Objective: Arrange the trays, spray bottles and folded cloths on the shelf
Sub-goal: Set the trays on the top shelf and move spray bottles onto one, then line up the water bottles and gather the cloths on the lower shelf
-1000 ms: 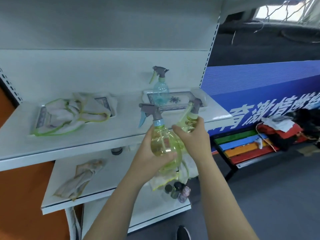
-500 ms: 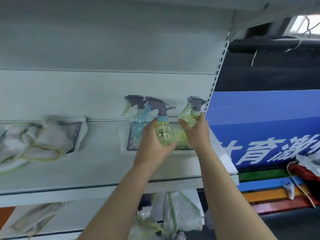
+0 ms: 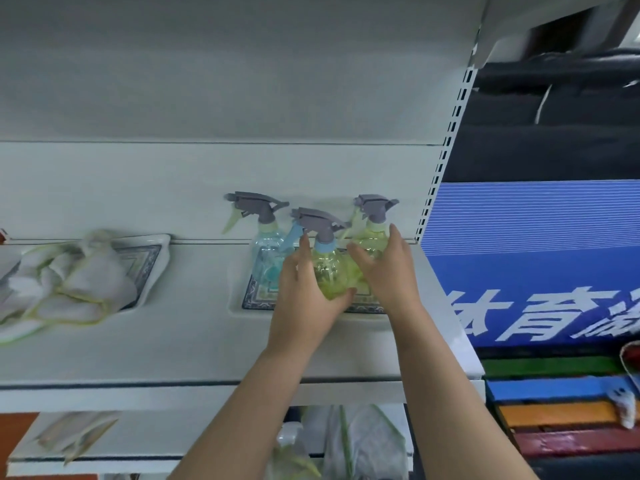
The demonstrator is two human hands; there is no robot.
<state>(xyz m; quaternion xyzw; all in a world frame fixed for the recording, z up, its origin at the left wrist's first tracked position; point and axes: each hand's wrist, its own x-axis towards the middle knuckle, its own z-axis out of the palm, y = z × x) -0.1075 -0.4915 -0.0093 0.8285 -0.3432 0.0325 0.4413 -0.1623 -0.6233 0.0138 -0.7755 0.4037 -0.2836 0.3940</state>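
Observation:
My left hand (image 3: 304, 289) grips a yellow spray bottle (image 3: 329, 271) with a blue collar, set over the patterned tray (image 3: 256, 299) at the shelf's right end. My right hand (image 3: 384, 268) holds a second yellow bottle (image 3: 372, 237) further back on the same tray. A blue spray bottle (image 3: 265, 254) stands on the tray's left side, untouched. All three have grey trigger heads. Further left, a second tray (image 3: 152, 258) carries a loose heap of white cloths (image 3: 69, 285) with green edging.
The white shelf board (image 3: 194, 344) has bare surface between the trays and along its front. Its perforated upright (image 3: 446, 147) stands at the right. A lower shelf holds a crumpled cloth (image 3: 76, 434) and more cloths (image 3: 360, 441). A blue banner (image 3: 540, 265) and coloured boards (image 3: 550, 403) lie to the right.
Both hands carried the two yellow bottles up from in front of the shelf and onto the right tray beside the blue bottle. The camera moved closer and tilted up.

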